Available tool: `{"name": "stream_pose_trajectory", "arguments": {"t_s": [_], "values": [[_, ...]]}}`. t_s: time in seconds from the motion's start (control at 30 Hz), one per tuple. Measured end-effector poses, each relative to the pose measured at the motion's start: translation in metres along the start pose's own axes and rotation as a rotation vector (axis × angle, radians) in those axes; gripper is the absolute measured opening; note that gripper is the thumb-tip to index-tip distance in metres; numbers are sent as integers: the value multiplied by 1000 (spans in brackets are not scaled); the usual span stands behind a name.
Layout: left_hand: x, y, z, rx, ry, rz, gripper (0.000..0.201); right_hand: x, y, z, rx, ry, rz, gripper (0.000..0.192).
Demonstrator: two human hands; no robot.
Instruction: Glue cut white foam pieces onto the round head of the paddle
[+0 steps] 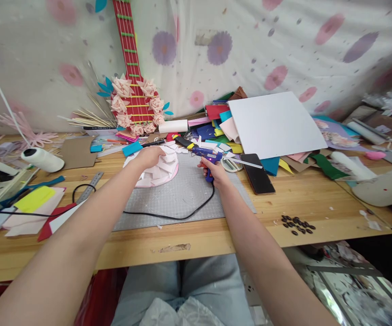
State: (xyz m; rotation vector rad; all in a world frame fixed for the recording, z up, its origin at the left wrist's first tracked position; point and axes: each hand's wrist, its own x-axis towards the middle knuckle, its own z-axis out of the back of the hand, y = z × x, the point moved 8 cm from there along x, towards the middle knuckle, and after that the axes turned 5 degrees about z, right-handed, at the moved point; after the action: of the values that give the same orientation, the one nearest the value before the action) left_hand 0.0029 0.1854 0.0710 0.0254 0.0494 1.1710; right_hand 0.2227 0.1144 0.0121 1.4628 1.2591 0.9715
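1. A round disc (162, 171), covered with folded white paper and edged in pink, is laid on the gray cutting mat (189, 199), toward its far left part.
2. The disc is touched at its top by the left hand (153, 157), its fingers bent; whether paper is pinched between them cannot be told.
3. A blue glue gun (204, 155) is gripped by the handle in the right hand (215, 171), fingers wrapped around it, its nozzle end turned toward the disc.
4. The gun's black cord (178, 218) is looped across the mat.
5. A phone (258, 174) is placed at the mat's right; black oval pieces (297, 225) are scattered nearer the table's front edge.
6. Behind, a red guitar-shaped piece (137, 108), trimmed with pink flowers, is stood upright, and a white board (277, 127) is propped on colored sheets.
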Motion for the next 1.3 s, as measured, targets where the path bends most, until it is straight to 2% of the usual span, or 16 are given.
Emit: {"name": "stream_pose_trajectory", "arguments": {"t_s": [0.17, 0.47, 0.73, 0.87, 1.3], "values": [[-11, -12, -6, 102, 6, -144, 51, 0, 0, 0, -26, 9, 3, 37], [-21, -19, -11, 232, -4, -215, 48, -3, 3, -1, -23, 10, 12, 37], [-24, -24, -10, 207, -12, -182, 58, -2, 2, -1, -21, 4, 7, 38], [-25, -27, -11, 210, -1, -182, 52, -3, 3, -1, -25, 4, 7, 36], [-28, -23, -19, 131, 56, -98, 51, -3, 3, -2, -17, 6, 16, 31]]}}
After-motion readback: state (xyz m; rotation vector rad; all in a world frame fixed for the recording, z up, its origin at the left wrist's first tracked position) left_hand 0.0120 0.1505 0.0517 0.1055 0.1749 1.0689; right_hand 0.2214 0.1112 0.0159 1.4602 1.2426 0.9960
